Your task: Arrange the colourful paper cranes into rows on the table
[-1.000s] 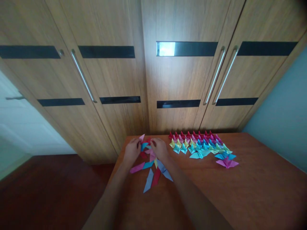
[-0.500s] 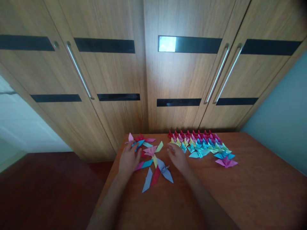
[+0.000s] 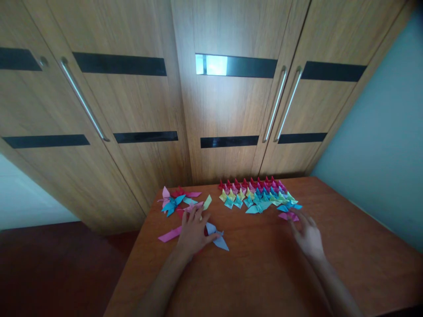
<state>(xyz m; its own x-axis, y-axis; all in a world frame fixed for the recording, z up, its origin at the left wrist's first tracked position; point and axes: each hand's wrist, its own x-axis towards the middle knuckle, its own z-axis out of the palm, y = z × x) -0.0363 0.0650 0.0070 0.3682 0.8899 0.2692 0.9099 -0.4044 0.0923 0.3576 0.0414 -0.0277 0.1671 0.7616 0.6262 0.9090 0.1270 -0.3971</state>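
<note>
My left hand (image 3: 194,233) spreads its fingers palm down over a loose group of folded paper pieces. Its thumb rests at a lavender paper crane (image 3: 218,237), and its fingertips lie over a pink crane (image 3: 192,206). A magenta strip (image 3: 170,234) sticks out to its left. Farther right, my right hand (image 3: 308,237) has its thumb and fingers at the right wing of a magenta paper crane (image 3: 287,216), partly covering it. Just behind that lies a blue crane (image 3: 289,206), with a teal crane (image 3: 258,207) to the left.
Several rows of small coloured cranes (image 3: 249,191) stand along the back of the brown table (image 3: 251,273). Pink (image 3: 165,194) and blue (image 3: 172,205) cranes lie at the back left. Wooden wardrobe doors (image 3: 148,163) rise behind; a pale wall (image 3: 370,145) stands right.
My right hand has moved from beside the loose pieces to the magenta crane. My left hand has come forward and right, uncovering the blue crane at the back left. The view has turned right.
</note>
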